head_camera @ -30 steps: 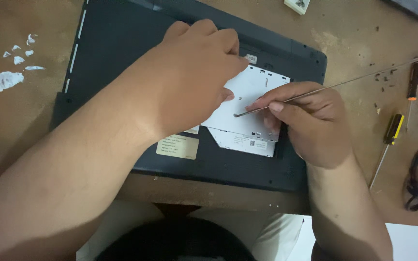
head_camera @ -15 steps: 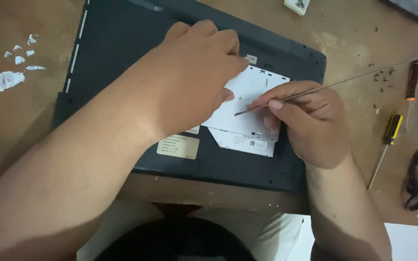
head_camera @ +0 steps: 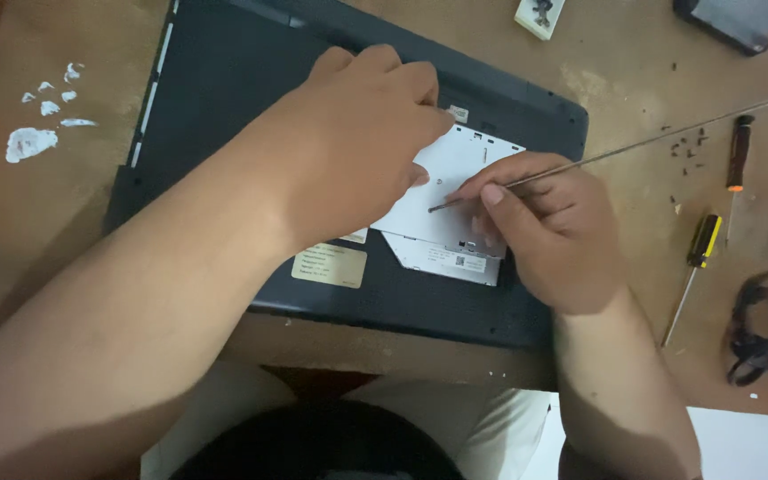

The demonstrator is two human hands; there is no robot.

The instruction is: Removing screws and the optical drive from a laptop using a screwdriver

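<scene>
Left hand [head_camera: 357, 147] covers much of the white panel [head_camera: 455, 169]. Label [head_camera: 329, 265] print too small to read. Phone [head_camera: 726, 20] cut off at top edge.

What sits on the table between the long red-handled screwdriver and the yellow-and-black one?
In the head view, a small orange-and-black screwdriver lies between the long red-handled screwdriver and the yellow-and-black screwdriver, with loose screws scattered beside it.

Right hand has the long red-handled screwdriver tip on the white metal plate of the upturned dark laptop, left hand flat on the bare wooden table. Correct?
Not quite. The head view shows the left hand resting on the upturned dark laptop, its fingers at the edge of the white metal plate, not on the wooden table. The rest holds: the right hand keeps the long red-handled screwdriver tip on that plate.
</scene>
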